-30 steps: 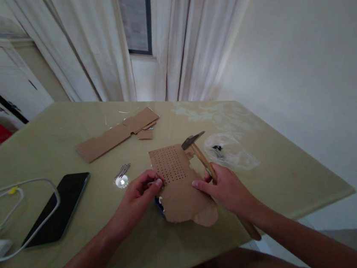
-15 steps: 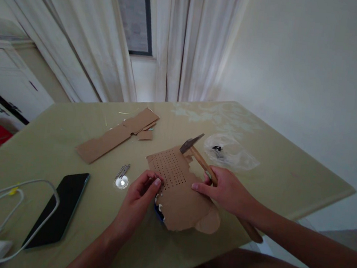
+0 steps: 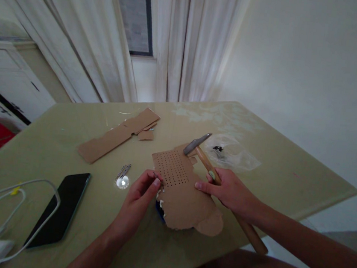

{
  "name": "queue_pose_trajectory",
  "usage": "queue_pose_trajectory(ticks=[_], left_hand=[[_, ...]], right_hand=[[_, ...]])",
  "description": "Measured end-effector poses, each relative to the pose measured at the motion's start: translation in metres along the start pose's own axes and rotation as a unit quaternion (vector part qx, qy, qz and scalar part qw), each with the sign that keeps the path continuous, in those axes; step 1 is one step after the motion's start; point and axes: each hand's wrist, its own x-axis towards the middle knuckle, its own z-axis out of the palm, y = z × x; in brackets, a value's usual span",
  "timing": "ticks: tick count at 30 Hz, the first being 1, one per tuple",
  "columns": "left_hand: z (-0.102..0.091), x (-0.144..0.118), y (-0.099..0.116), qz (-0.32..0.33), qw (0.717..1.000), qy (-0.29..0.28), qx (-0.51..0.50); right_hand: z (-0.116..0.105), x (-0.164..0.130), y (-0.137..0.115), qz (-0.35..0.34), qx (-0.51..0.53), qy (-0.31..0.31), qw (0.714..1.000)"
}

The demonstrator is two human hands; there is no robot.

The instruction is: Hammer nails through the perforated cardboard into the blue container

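Gripping a wooden-handled hammer (image 3: 213, 172) at centre frame, right hand (image 3: 228, 190) closed, fingertip on perforated cardboard (image 3: 181, 190), left hand (image 3: 139, 194) pinching a thin nail (image 3: 157, 176) at its left edge, phone (image 3: 58, 208) lower left.

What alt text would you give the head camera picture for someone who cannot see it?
A person's right hand grips a wooden-handled hammer over a hole-punched cardboard sheet, while the left hand pinches a nail at its edge. Spare nails, a phone and cardboard scraps lie on the greenish table.

A torn brown cardboard sheet (image 3: 182, 191), punched with a grid of small holes, is laid flat on the table; a wooden-handled hammer (image 3: 212, 175) is angled across its far edge.
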Motion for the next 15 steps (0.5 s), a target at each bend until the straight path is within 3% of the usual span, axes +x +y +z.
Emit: queue_pose_trajectory(ticks=[6,10,15], left_hand=[[-0.002,-0.001,-0.003,-0.013,1.0,-0.011,-0.019],[-0.003,-0.002,0.0,-0.03,0.999,-0.002,-0.039],[0.0,0.001,0.009,-0.003,1.0,-0.011,0.012]], right_hand=[[0.002,-0.004,-0.004,-0.003,0.01,-0.025,1.0],[0.005,-0.004,-0.004,0.01,0.004,-0.002,1.0],[0.0,-0.004,-0.007,0.007,0.014,0.002,1.0]])
